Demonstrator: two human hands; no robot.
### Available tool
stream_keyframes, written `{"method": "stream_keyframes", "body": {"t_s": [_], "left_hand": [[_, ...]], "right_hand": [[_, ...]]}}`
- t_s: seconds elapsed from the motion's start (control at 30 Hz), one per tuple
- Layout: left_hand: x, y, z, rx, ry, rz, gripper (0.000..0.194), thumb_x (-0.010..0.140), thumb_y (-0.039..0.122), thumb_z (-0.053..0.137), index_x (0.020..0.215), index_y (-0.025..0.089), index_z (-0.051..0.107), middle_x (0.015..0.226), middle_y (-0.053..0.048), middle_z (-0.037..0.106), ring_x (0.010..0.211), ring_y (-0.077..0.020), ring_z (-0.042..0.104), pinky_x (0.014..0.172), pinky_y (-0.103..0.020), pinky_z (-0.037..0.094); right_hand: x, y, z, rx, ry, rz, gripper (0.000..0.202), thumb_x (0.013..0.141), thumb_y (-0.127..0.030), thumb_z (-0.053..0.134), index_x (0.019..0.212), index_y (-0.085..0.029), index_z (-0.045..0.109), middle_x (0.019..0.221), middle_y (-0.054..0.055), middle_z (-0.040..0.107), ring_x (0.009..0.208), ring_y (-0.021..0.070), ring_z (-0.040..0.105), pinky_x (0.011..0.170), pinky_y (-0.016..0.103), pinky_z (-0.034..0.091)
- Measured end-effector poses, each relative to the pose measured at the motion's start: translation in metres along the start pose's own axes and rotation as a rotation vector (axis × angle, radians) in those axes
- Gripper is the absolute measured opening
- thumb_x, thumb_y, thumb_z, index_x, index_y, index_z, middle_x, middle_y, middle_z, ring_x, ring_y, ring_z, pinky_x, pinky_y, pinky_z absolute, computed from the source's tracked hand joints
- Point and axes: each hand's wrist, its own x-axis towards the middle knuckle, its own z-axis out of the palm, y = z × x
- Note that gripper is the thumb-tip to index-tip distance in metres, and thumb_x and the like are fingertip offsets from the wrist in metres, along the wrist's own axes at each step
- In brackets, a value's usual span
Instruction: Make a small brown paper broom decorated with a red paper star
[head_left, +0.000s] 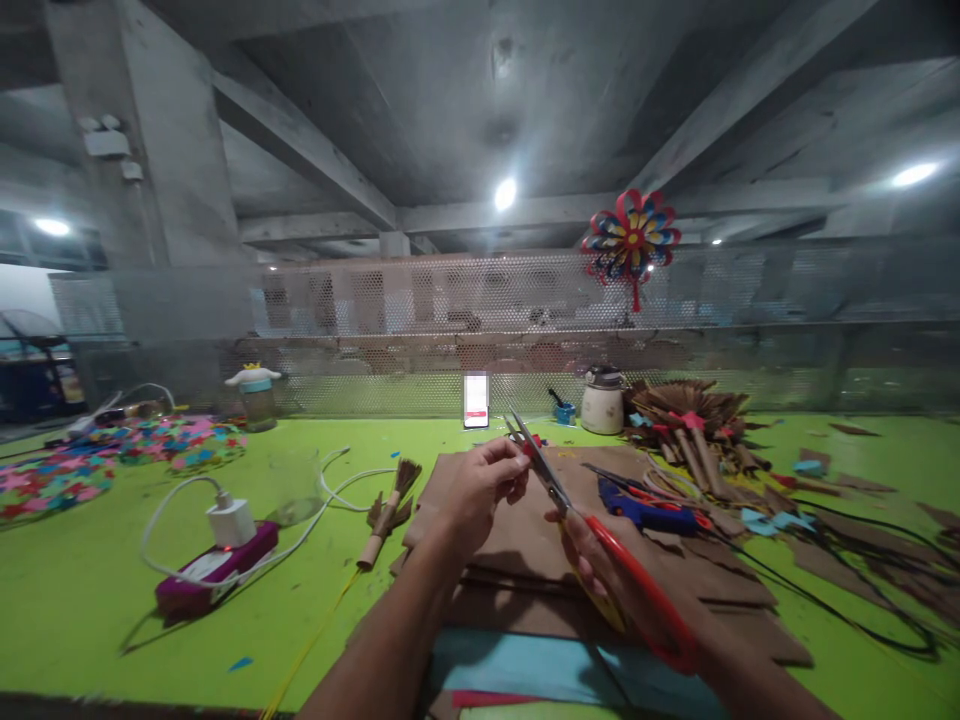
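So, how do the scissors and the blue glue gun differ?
The scissors are held up in the right hand; the glue gun lies beyond that hand.
The scissors have a red handle and shiny metal blades; the glue gun is mainly blue.
Both appear right of the picture's middle.

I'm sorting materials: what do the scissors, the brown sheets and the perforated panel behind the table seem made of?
Scissors: grey metal blades, judging by their sheen; smooth red handle, probably plastic.
Brown sheets: matte, flat and stacked, likely kraft paper or thin cardboard.
Perforated panel: greyish with regular small holes, probably metal, though rigid plastic is possible.
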Motion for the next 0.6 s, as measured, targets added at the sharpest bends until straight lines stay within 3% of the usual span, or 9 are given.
{"method": "stream_keyframes", "body": {"t_s": [0.37, 0.5, 0.6], "left_hand": [[0.003, -0.002, -0.006, 0.021, -0.056, 0.024, 0.01, 0.071, 0.016, 0.057, 0.064, 0.013, 0.051, 0.054, 0.002, 0.046, 0.048, -0.0059, 0.039, 0.047, -0.022, 0.023], [0.002, -0.003, -0.008, 0.013, -0.054, 0.02, 0.008, 0.071, 0.015, 0.057, 0.065, 0.013, 0.052, 0.055, 0.001, 0.047, 0.049, -0.0062, 0.04, 0.048, -0.021, 0.025], [0.001, -0.003, -0.008, -0.004, -0.062, 0.01, 0.008, 0.072, 0.016, 0.058, 0.066, 0.013, 0.053, 0.057, 0.001, 0.05, 0.05, -0.0063, 0.042, 0.048, -0.021, 0.027]], "right_hand": [[-0.002, 0.007, -0.002, -0.008, 0.005, -0.012, 0.043, 0.079, -0.059, 0.042, 0.071, -0.017, 0.047, 0.06, -0.003, 0.038, 0.05, 0.0059, 0.036, 0.045, 0.017, 0.032], [-0.001, 0.009, -0.002, 0.036, 0.085, -0.011, 0.043, 0.079, -0.058, 0.04, 0.07, -0.017, 0.05, 0.054, -0.004, 0.038, 0.043, 0.0058, 0.034, 0.038, 0.017, 0.028], [0.008, 0.011, -0.009, -0.097, 0.177, -0.058, 0.042, 0.078, -0.057, 0.043, 0.066, -0.018, 0.05, 0.05, -0.004, 0.039, 0.04, 0.0073, 0.035, 0.038, 0.019, 0.027]]}}
